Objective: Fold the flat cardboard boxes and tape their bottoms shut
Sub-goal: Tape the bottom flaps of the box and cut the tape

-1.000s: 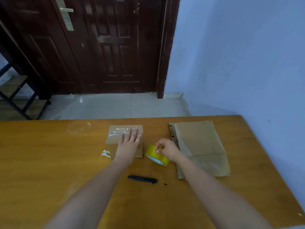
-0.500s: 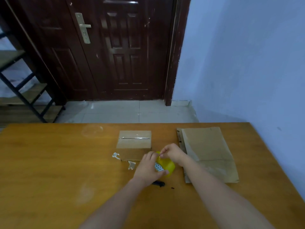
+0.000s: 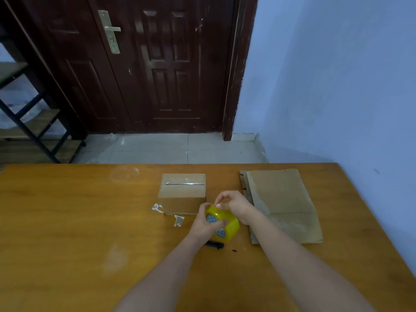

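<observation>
A small folded cardboard box [image 3: 182, 192] stands on the wooden table [image 3: 67, 221], with a strip of clear tape across the seam on its top face. Just in front of it and to the right, my left hand [image 3: 206, 224] grips a yellow tape roll [image 3: 227, 224], lifted a little off the table. My right hand [image 3: 234, 203] is over the roll, its fingertips pinching at the roll's upper edge. A stack of flat cardboard boxes [image 3: 281, 201] lies to the right of my hands.
A black utility knife [image 3: 214, 245] lies on the table under my left wrist, partly hidden. Torn white tape scraps [image 3: 157, 208] lie left of the box's front. The table ends at the blue wall on the right. Beyond are a tiled floor, a dark door and a shelf.
My left hand has left the top of the box and taken hold of the tape roll. The roll has come up off the table between both hands. The view has tilted and shifted.
</observation>
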